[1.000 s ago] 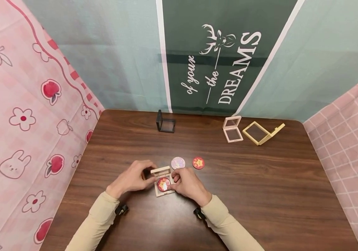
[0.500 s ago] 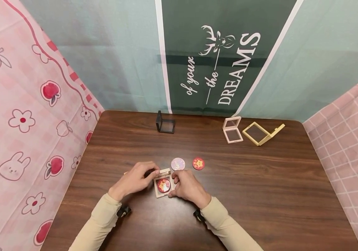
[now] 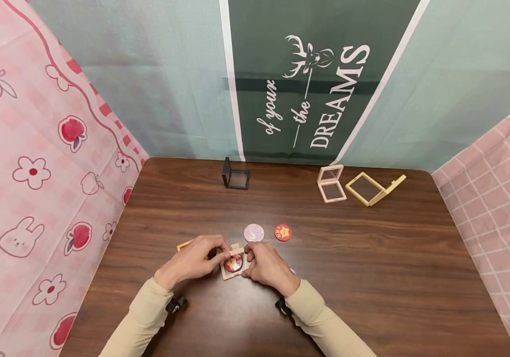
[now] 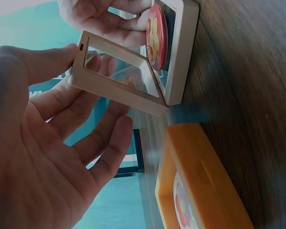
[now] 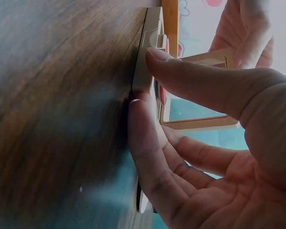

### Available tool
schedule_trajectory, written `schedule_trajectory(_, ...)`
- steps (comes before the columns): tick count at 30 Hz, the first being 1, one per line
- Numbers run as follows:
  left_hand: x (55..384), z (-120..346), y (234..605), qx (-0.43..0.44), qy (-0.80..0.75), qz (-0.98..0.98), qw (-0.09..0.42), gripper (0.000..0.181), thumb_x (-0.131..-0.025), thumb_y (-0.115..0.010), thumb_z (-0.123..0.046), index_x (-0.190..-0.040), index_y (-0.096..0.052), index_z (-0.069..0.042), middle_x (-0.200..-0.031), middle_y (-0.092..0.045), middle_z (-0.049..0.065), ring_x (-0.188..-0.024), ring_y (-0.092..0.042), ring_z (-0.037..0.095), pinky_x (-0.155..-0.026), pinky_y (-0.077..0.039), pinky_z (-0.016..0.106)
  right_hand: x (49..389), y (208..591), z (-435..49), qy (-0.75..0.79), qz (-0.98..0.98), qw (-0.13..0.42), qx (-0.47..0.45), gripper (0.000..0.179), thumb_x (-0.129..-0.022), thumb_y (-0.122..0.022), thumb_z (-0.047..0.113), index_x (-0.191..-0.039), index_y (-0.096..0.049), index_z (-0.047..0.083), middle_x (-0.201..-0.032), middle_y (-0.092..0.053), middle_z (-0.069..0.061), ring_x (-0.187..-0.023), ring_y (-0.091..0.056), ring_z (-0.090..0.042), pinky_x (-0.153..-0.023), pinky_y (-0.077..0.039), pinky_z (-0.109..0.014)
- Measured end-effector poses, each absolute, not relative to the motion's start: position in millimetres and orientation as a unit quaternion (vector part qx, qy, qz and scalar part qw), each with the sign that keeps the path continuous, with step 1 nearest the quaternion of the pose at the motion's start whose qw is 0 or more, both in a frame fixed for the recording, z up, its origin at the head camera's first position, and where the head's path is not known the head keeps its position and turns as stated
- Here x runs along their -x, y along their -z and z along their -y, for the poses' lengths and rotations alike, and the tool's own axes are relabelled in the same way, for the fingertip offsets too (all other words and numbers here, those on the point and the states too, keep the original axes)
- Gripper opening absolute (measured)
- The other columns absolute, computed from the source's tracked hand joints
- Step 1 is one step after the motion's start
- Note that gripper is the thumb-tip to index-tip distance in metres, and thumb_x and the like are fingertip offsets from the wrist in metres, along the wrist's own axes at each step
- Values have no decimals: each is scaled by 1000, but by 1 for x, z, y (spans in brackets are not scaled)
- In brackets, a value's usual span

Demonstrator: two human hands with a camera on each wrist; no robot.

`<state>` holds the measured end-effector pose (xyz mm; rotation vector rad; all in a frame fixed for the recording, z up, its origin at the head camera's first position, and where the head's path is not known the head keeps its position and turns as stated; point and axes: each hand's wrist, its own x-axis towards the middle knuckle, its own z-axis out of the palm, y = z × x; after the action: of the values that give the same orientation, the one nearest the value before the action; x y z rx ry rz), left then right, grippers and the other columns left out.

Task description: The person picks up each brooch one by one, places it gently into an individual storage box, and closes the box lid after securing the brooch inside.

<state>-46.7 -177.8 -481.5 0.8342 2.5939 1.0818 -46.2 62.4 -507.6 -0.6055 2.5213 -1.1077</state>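
A small beige hinged display case (image 3: pixel 230 276) stands on the table between both hands, its lid (image 4: pixel 119 96) tilted partway over the base. Inside the base lies a round red badge with a yellow figure (image 4: pixel 157 38), partly covered by the lid in the head view. My left hand (image 3: pixel 196 258) pinches the lid's free edge, thumb on one side and fingers behind the clear window. My right hand (image 3: pixel 269 265) grips the side of the base (image 5: pixel 148 57), with the thumb on its upper edge and a finger against its outer side.
Behind the hands lie a purple round badge (image 3: pixel 254 233) and a red round badge (image 3: pixel 283 232). An orange case (image 4: pixel 200 171) sits beside my left hand. Along the back stand open black (image 3: pixel 226 172), pink (image 3: pixel 334 200) and yellow (image 3: pixel 386 192) cases. Something purple (image 3: pixel 293 271) shows by my right wrist.
My left hand has taken hold of the lid and swung it forward, down over the base. My right thumb has shifted from the badge to the base's edge.
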Motion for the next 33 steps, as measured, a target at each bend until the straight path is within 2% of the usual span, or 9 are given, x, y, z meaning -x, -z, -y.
schedule_trajectory(5, 41, 178, 484, -296, -345, -885, 102, 6, -101, -75, -22, -98, -72, -25, -91, -65, -17, -81, -61, 3, -74, -53, 28, 44, 508, -60, 392, -877, 175, 216, 43, -73, -95, 2, -107, -69, 0, -85, -67, -4, -64, -61, 0, -61, -52, -22)
schedule_trajectory(11, 35, 178, 486, -315, -320, -890, 78, 5, -98, -78, -22, -96, -74, -25, -105, -73, -12, -91, -68, 10, -81, -54, 29, 44, 510, -56, 386, -877, 174, 225, 41, -78, -93, 4, -111, -68, 1, -86, -65, -2, -66, -59, 2, -61, -51, -20)
schedule_trajectory(13, 34, 179, 485, -315, -321, -890, 75, 6, -97, -79, -20, -96, -74, -24, -107, -74, -10, -91, -68, 9, -80, -54, 28, 44, 509, -55, 388, -877, 170, 227, 41, -78, -93, 4, -112, -68, 0, -87, -65, -2, -66, -59, 2, -61, -51, -20)
schedule_trajectory(19, 34, 176, 488, -334, -304, -889, 81, 9, -93, -82, -19, -92, -74, -22, -99, -69, -12, -88, -65, 9, -79, -52, 25, 42, 509, -55, 389, -876, 175, 224, 41, -79, -92, 2, -112, -68, 0, -86, -64, -1, -66, -60, 2, -61, -52, -20)
schedule_trajectory(23, 33, 174, 490, -341, -285, -893, 75, 12, -90, -86, -23, -88, -74, -23, -96, -66, -13, -88, -63, 9, -79, -52, 28, 41, 511, -55, 405, -868, 179, 224, 41, -79, -92, 3, -112, -68, 0, -85, -65, -2, -65, -61, 2, -60, -52, -20)
schedule_trajectory(29, 29, 175, 494, -343, -251, -904, 54, 17, -87, -89, -27, -81, -73, -24, -99, -67, -13, -99, -63, 12, -90, -54, 37, 41, 511, -51, 421, -856, 193, 229, 34, -83, -92, 13, -104, -68, 3, -83, -67, -5, -64, -63, -1, -57, -50, -19)
schedule_trajectory(33, 28, 175, 496, -340, -238, -909, 50, 18, -86, -90, -26, -79, -73, -23, -99, -68, -12, -102, -62, 15, -92, -53, 39, 41, 511, -49, 421, -855, 199, 227, 31, -84, -90, 15, -104, -68, 4, -82, -67, -4, -63, -62, 0, -58, -50, -19)
